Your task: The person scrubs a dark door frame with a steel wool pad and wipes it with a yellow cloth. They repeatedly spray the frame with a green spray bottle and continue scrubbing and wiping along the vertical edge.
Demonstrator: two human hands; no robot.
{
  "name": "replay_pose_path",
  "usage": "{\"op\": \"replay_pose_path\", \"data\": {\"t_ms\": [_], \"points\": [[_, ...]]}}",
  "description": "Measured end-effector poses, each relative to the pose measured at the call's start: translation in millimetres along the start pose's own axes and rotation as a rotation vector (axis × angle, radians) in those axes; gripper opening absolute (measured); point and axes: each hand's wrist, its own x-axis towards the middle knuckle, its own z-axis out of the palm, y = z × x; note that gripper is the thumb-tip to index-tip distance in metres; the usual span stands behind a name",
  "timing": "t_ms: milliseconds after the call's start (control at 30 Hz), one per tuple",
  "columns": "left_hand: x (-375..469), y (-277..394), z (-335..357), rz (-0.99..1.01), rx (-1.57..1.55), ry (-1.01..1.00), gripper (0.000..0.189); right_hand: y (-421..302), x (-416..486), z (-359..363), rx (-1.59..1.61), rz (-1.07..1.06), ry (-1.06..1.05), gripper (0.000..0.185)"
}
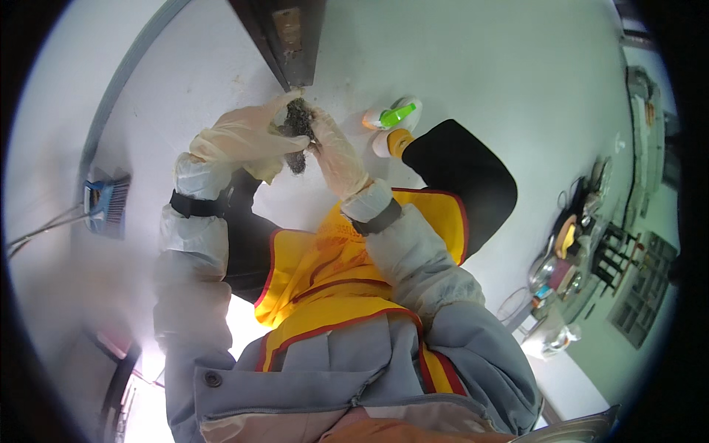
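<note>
Dark, frayed steel wool (299, 119) is stretched between my two gloved hands, just below the lower end of a dark brown wooden post or door edge (302, 61). My left hand (249, 133), in a loose cream glove, pinches it with thumb and fingers from the left. On the other side, the fingers of my right hand (337, 152) grip its right edge. A tuft of the wool hangs below the fingers. Something pale yellow (265, 168) shows under my left hand; I cannot tell what it is.
To the right of my hands a bottle with a green trigger top (397, 115) stands near my white and yellow shoe (394, 144). A blue broom (105, 206) is at the far left. Pans and utensils (565, 238) crowd the right side, near a white plastic bag (551, 338).
</note>
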Motion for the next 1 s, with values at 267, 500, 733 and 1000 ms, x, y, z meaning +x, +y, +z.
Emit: {"op": "replay_pose_path", "data": {"t_ms": [267, 500, 733, 1000], "points": [[3.5, 13.2, -10.7, -0.175, 0.267, -0.041, 0.055, 30.6, 0.0, -139.8, -0.161, 0.116, 0.241, 0.065], [16.7, -1.2, -11.3, -0.163, 0.243, -0.094, 0.052, 47.2, 35.4, -208.7, -1.005, -0.060, 1.108, 0.094], [24.4, 5.4, -12.4, -0.271, 0.168, -0.149, 0.052, 5.9, 74.6, -205.4, -0.631, -0.205, 0.818, 0.063], [20.3, 6.2, -12.8, -0.295, 0.012, -0.123, 0.054, 7.8, 101.3, -233.4, -0.350, -0.388, 0.770, 0.044]]}}
